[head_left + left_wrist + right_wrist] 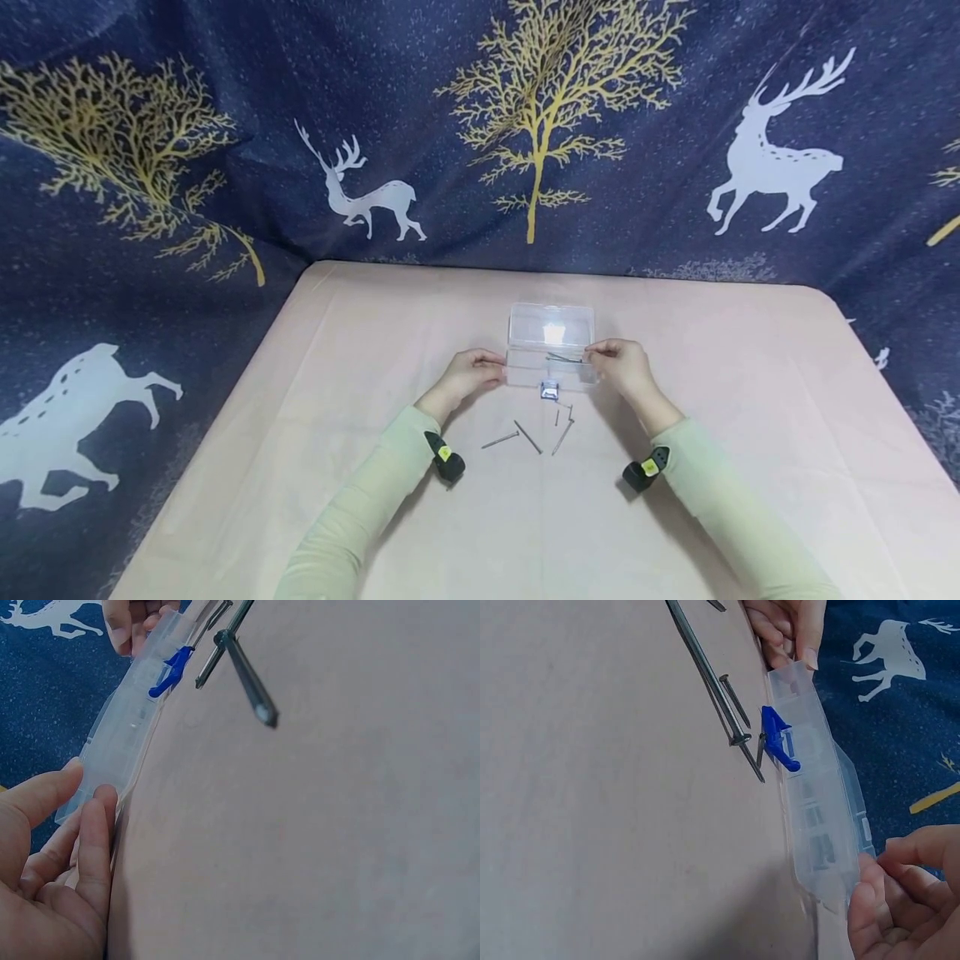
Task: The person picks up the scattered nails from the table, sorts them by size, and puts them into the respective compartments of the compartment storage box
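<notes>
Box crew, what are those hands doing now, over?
Left hand and right hand hold box, one at each end. Lid open. Loose nails in front, not blocking hands.

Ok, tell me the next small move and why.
Probably have the right hand pick up a loose nail and lay it in the clear box: the lid is open, dark slim items, likely nails, already lie inside, more nails lie in front, and the left hand is at the other end to steady it.
</notes>
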Demonstrator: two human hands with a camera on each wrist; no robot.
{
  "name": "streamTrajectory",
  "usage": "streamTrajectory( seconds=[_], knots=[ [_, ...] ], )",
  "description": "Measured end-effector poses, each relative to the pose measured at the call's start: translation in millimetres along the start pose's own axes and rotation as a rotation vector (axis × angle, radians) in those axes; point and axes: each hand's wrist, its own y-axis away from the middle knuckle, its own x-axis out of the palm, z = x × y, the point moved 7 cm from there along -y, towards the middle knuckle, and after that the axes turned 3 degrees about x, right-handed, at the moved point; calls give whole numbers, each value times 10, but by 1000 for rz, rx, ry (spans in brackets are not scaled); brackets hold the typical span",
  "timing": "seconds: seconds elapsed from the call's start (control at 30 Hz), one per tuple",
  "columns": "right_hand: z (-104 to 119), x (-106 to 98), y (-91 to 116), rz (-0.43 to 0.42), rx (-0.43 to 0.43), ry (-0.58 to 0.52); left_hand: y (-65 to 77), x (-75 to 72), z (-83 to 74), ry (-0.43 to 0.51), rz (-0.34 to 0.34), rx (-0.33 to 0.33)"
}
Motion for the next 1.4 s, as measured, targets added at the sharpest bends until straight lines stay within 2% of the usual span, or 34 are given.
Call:
streamTrajectory(
  seconds=[0.2,0.3,0.53,0.8,0.97,1.1,1.27,1.4],
  knots=[
    [-4,-17,36,34,14,-80,8,4,-26,-7,-4,1],
    [30,-30,66,38,-5,-98,9,5,-41,-12,-4,9],
    [120,-93,148,-8,-69,-8,-38,-12,-30,-8,-6,14],
    [207,-56,343,-3,-250,133,-20,-22,-45,23,-13,7],
    [296,9,516,67,-423,195,-8,-18,-58,27,-18,22],
    [339,95,646,162,-548,273,-8,-17,-47,26,-21,22],
    [320,232,769,286,-606,424,-8,-10,-33,18,-13,20],
    [296,327,853,340,-659,553,2,4,-16,6,-1,14]
  ],
)
